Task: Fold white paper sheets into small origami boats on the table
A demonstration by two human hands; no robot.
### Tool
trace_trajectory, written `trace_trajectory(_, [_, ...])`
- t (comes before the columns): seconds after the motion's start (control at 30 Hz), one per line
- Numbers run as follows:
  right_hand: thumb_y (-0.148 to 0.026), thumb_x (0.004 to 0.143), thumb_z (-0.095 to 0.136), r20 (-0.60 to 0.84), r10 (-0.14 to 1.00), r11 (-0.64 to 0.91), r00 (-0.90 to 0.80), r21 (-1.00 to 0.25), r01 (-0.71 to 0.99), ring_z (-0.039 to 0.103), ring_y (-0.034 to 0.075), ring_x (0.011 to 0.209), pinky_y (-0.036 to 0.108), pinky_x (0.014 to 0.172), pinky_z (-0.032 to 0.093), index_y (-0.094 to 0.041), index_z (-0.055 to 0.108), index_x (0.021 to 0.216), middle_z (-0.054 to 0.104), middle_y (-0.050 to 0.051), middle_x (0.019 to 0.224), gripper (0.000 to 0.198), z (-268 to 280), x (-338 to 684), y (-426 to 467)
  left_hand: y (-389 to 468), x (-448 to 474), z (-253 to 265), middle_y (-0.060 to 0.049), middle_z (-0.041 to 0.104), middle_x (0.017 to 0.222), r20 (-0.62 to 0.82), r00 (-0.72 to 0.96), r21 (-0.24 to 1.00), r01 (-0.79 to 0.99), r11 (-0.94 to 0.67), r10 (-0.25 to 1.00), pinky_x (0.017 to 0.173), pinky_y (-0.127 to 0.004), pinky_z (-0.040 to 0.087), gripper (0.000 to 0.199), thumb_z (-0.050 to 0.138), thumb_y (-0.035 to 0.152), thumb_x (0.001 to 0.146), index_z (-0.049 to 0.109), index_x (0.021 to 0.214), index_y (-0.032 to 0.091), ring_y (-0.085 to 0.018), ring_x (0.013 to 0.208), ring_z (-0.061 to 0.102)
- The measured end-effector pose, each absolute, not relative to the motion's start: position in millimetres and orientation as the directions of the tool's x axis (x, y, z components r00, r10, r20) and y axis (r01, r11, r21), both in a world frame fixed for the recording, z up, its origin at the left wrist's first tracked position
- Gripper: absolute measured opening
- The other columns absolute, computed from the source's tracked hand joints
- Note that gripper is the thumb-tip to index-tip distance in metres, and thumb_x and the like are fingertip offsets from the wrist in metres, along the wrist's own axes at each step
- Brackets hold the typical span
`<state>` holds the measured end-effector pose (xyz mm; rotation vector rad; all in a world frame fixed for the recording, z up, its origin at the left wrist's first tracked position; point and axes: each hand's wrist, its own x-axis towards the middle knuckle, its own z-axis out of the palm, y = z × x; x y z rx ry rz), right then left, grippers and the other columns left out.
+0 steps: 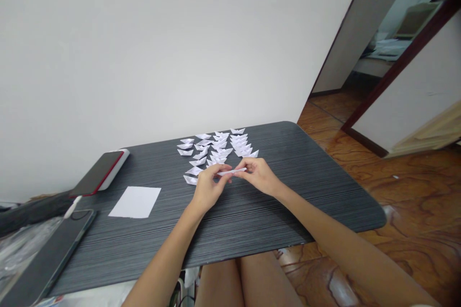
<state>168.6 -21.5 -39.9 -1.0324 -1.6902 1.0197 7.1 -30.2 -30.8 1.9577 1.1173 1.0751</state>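
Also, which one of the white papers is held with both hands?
The narrow folded paper, pinched between the left hand and right hand; the paper boats and flat sheet rest on the table.

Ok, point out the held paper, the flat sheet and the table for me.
Held paper (231,171): head view, on the visible strip near its middle.
Flat sheet (135,202): head view, on the middle of its upper face.
Table (298,165): head view, on a bare part of its top.
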Motion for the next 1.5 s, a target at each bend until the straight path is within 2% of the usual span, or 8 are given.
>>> trace_trajectory(0.13, [-0.024, 0.065, 0.062, 0.190, 0.938, 0.239, -0.292, -0.960, 0.144, 0.048, 0.008, 0.047, 0.020, 0.046, 0.037, -0.011, 0.059, 0.064, 0.055, -0.001, 0.052, 0.013, -39.1, 169.3, -19.7, -29.3, 6.2, -26.7, -0.003, 0.061, 0.059, 0.235, 0.375, 0.837, 0.391, -0.383, 0.897, 0.050, -0.022, 0.045, 0.022, 0.050, 0.029, 0.076, 0.061, 0.065, 0.012, -0.011, 0.047, 0.055])
trace_trajectory(0.3, [-0.022, 0.067, 0.057, 0.108, 0.936, 0.139, -0.334, -0.988, 0.070, 0.046, 0.006, 0.041, 0.019, 0.042, 0.036, -0.010, 0.060, 0.064, 0.053, -0.002, 0.046, 0.013, -30.4, 172.3, -18.3, -28.7, 3.7, -26.3, -0.005, 0.064, 0.060, 0.132, 0.372, 0.923, 0.292, -0.250, 0.919, 0.045, -0.021, 0.042, 0.023, 0.048, 0.030, 0.076, 0.061, 0.070, 0.011, -0.012, 0.047, 0.058])
trace_trajectory(0.57, [-0.024, 0.070, 0.052, 0.081, 0.952, 0.119, -0.296, -0.987, 0.111, 0.048, 0.007, 0.038, 0.018, 0.037, 0.036, -0.009, 0.058, 0.064, 0.059, 0.002, 0.052, 0.017, -35.3, 171.4, -17.0, -25.5, 2.2, -26.4, -0.004, 0.060, 0.051, -0.001, 0.401, 0.964, 0.245, -0.106, 0.916, 0.034, -0.017, 0.031, 0.026, 0.045, 0.031, 0.078, 0.055, 0.066, 0.010, -0.013, 0.041, 0.058])
trace_trajectory(0.97, [-0.023, 0.074, 0.050, 0.252, 0.944, 0.301, -0.213, -0.922, 0.245, 0.049, 0.008, 0.042, 0.020, 0.044, 0.040, -0.012, 0.061, 0.066, 0.059, 0.002, 0.054, 0.017, -34.1, 172.7, -22.3, -29.7, 0.0, -23.2, -0.003, 0.061, 0.050, 0.060, 0.307, 0.949, 0.278, -0.150, 0.950, 0.039, -0.019, 0.039, 0.026, 0.050, 0.034, 0.075, 0.054, 0.064, 0.011, -0.012, 0.038, 0.056])
trace_trajectory(1.13, [-0.027, 0.074, 0.051, 0.231, 0.936, 0.286, -0.265, -0.939, 0.193, 0.051, 0.008, 0.045, 0.020, 0.045, 0.042, -0.012, 0.062, 0.067, 0.061, 0.003, 0.058, 0.019, -32.1, 174.9, -20.1, -26.3, -2.0, -24.2, -0.007, 0.064, 0.057, 0.067, 0.352, 0.969, 0.201, -0.145, 0.934, 0.037, -0.018, 0.037, 0.029, 0.045, 0.034, 0.078, 0.055, 0.066, 0.010, -0.013, 0.046, 0.060])
trace_trajectory(1.3, [-0.032, 0.069, 0.058, 0.225, 0.959, 0.249, -0.174, -0.959, 0.132, 0.052, 0.009, 0.044, 0.021, 0.041, 0.042, -0.011, 0.061, 0.069, 0.060, 0.003, 0.056, 0.021, -29.2, 177.5, -17.2, -24.0, -3.6, -25.9, -0.006, 0.064, 0.060, 0.176, 0.176, 0.961, 0.183, -0.208, 0.968, 0.041, -0.021, 0.044, 0.023, 0.055, 0.032, 0.072, 0.057, 0.074, 0.010, -0.015, 0.050, 0.061])
trace_trajectory(1.4, [-0.030, 0.073, 0.054, 0.329, 0.932, 0.355, -0.150, -0.910, 0.213, 0.052, 0.009, 0.044, 0.020, 0.041, 0.042, -0.012, 0.061, 0.070, 0.059, 0.002, 0.055, 0.020, -27.0, 179.4, -18.3, -23.8, -3.3, -27.5, -0.006, 0.065, 0.063, 0.230, 0.148, 0.952, 0.170, -0.254, 0.962, 0.052, -0.027, 0.051, 0.022, 0.056, 0.031, 0.071, 0.059, 0.077, 0.010, -0.017, 0.057, 0.063])
trace_trajectory(1.5, [-0.026, 0.078, 0.049, 0.497, 0.848, 0.529, -0.186, -0.774, 0.347, 0.053, 0.010, 0.049, 0.022, 0.050, 0.044, -0.015, 0.062, 0.071, 0.059, 0.002, 0.056, 0.018, -26.7, 180.8, -20.6, -24.0, -4.6, -30.2, -0.006, 0.067, 0.068, 0.302, 0.161, 0.919, 0.212, -0.332, 0.940, 0.061, -0.030, 0.053, 0.020, 0.054, 0.030, 0.073, 0.060, 0.080, 0.012, -0.017, 0.060, 0.064])
